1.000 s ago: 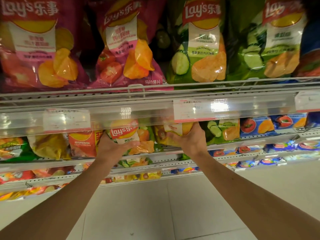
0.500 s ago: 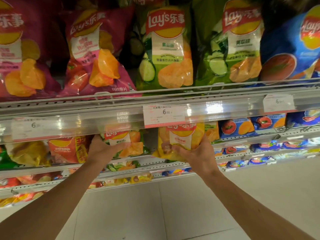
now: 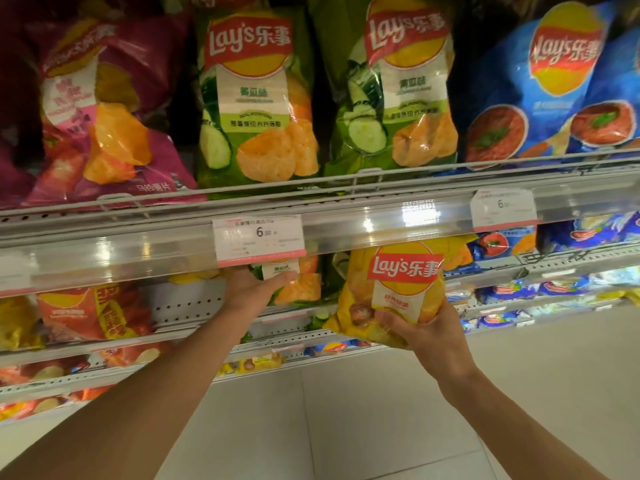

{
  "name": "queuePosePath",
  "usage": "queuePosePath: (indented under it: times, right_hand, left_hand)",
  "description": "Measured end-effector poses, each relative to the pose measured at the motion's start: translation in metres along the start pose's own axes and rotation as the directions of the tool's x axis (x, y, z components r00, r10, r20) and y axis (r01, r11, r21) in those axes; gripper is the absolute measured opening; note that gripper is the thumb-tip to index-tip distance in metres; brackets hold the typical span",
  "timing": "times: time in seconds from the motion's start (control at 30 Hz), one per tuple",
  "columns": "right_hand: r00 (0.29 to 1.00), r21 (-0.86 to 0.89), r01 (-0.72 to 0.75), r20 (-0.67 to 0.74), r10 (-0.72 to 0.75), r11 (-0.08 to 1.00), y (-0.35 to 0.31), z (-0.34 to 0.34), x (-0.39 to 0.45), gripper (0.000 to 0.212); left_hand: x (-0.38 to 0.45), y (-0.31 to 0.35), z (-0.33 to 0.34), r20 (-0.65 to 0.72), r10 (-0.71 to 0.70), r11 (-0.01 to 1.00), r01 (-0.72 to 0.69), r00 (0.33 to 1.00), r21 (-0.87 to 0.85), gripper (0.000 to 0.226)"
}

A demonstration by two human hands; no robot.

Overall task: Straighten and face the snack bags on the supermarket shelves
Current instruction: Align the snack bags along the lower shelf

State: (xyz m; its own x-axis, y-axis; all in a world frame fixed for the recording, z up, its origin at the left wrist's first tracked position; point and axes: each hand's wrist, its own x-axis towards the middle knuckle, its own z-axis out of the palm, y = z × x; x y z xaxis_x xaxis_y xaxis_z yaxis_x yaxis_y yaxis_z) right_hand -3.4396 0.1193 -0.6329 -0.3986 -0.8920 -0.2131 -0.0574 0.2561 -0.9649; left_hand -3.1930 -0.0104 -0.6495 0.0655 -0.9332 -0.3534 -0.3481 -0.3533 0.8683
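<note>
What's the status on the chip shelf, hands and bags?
Right hand grips yellow bag, pulled out past the shelf lip. Left hand holds green bag on the shelf. Price rail hides bag tops.

Yellow bag [image 3: 388, 292] with red logo; green bags [image 3: 256, 98], one blue bag [image 3: 540, 91], one magenta bag [image 3: 100, 112].

Price rail [image 3: 346, 233] overhangs the lower shelf; floor [image 3: 346, 410] below open.

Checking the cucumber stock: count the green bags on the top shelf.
2. One green bag stands left of centre beside the pink bag; the other green bag stands right of it, next to the blue bag. More may sit hidden behind them.
</note>
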Motion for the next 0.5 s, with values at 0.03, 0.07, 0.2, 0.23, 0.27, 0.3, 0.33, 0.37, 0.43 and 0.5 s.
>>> queuePosePath:
  times: [0.03, 0.07, 0.2, 0.23, 0.27, 0.3, 0.33, 0.37, 0.43, 0.5]
  right_hand:
    - [1.000, 0.002, -0.003, 0.014, 0.003, 1.000, 0.001, -0.003, 0.000, 0.066]
    - [1.000, 0.006, -0.003, 0.029, 0.003, 1.000, 0.001, -0.005, -0.001, 0.066]
    - [0.998, 0.008, 0.005, 0.066, -0.006, 1.000, 0.005, -0.004, -0.003, 0.069]
    - [0.997, 0.008, 0.004, 0.072, -0.005, 1.000, 0.006, -0.003, -0.003, 0.068]
    - [0.997, 0.006, 0.004, 0.081, -0.004, 1.000, 0.007, -0.002, -0.004, 0.068]
    - [0.996, -0.002, 0.001, 0.091, -0.001, 1.000, 0.008, 0.001, -0.004, 0.067]
    - [0.995, -0.014, -0.003, 0.101, 0.004, 1.000, 0.008, 0.003, -0.006, 0.068]
    - [0.994, -0.026, -0.006, 0.110, 0.009, 1.000, 0.008, 0.006, -0.007, 0.068]
    - [0.991, -0.041, -0.003, 0.134, 0.009, 0.999, 0.007, 0.012, -0.010, 0.067]
    - [0.987, -0.056, 0.007, 0.159, 0.002, 0.998, 0.006, 0.019, -0.014, 0.069]
  left_hand:
    - [0.001, -0.001, 0.003, 0.004, -0.012, 1.000, 0.012, 1.000, 0.003, 0.041]
    - [0.003, -0.002, 0.004, 0.004, -0.023, 1.000, 0.023, 1.000, 0.006, 0.036]
    - [0.008, -0.007, 0.005, -0.003, -0.051, 0.998, 0.051, 0.999, 0.041, 0.033]
    - [0.008, -0.008, 0.005, 0.013, -0.054, 0.998, 0.054, 0.998, 0.045, 0.035]
    - [0.008, -0.008, 0.006, 0.034, -0.060, 0.997, 0.058, 0.998, 0.043, 0.039]
    - [0.008, -0.008, 0.006, 0.049, -0.065, 0.997, 0.063, 0.997, 0.047, 0.044]
    - [0.007, -0.006, 0.007, 0.058, -0.070, 0.996, 0.066, 0.996, 0.057, 0.048]
    - [0.007, -0.005, 0.006, 0.063, -0.070, 0.996, 0.065, 0.996, 0.068, 0.050]
    - [0.005, -0.004, 0.002, 0.082, -0.041, 0.996, 0.034, 0.996, 0.083, 0.054]
    - [0.001, -0.006, -0.009, 0.122, 0.014, 0.989, -0.031, 0.992, 0.144, 0.062]
